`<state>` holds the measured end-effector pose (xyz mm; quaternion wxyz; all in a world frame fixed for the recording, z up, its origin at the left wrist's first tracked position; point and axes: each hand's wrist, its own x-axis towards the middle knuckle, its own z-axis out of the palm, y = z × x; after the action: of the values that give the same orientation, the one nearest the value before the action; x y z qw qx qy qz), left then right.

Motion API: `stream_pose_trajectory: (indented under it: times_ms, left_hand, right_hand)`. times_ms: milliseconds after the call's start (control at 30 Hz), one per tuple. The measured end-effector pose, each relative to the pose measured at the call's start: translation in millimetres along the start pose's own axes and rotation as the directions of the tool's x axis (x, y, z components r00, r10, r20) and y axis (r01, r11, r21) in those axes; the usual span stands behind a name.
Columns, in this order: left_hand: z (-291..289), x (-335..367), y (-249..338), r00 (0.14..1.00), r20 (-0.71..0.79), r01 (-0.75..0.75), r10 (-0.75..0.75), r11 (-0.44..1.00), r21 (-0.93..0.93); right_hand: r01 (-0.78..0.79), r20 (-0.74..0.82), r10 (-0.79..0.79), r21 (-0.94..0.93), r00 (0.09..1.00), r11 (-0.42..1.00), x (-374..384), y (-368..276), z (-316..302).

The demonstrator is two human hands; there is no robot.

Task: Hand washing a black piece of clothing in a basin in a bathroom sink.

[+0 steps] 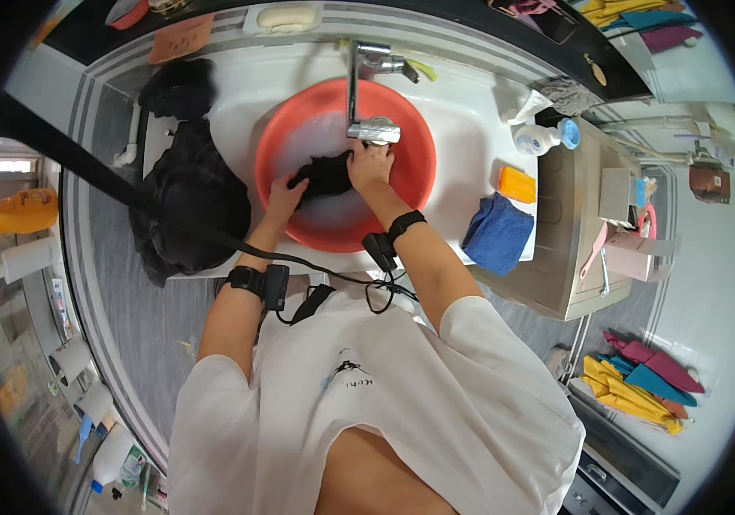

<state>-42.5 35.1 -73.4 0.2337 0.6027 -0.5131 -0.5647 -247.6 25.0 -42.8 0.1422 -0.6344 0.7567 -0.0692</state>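
Observation:
A red-orange basin (423, 172) stands in the white sink (462, 129), holding cloudy, sudsy water. Bunched in the middle of that water is a wet black cloth (326, 178); its exact kind does not show. My left hand (285, 197) grips the cloth's left end between thumb and fingers. At its right end, my right hand (372, 166) is closed on the cloth, with the fingertips partly hidden beneath the faucet head. The chrome faucet (374, 130) reaches over the basin, just above my right hand.
Dark garments (191, 193) drape over the sink's left side. On the right lie a folded blue cloth (498, 233) and an orange bar (517, 184), near a white bottle with a blue cap (546, 137). A black cable (110, 176) crosses in front of the left side.

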Motion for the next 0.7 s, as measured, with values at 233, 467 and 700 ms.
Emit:
stream_pose_trajectory:
  times_ms: [233,467,700]
  left_hand:
    - [37,8,-39,0.995,-0.027,-0.079,0.092,0.948,0.309]
    - [33,6,-26,0.99,0.054,0.13,-0.128,0.991,-0.032]
    - [-3,-17,17,0.825,0.479,0.56,-0.299,0.325,-0.762]
  right_hand:
    - [-0.158,0.143,0.158,-0.015,0.977,0.987,-23,-21,26]
    - [-0.062,0.036,0.067,-0.143,0.997,0.988,-9,-20,42]
    - [0.159,0.163,-0.274,0.505,0.948,0.848,-26,-59,3]
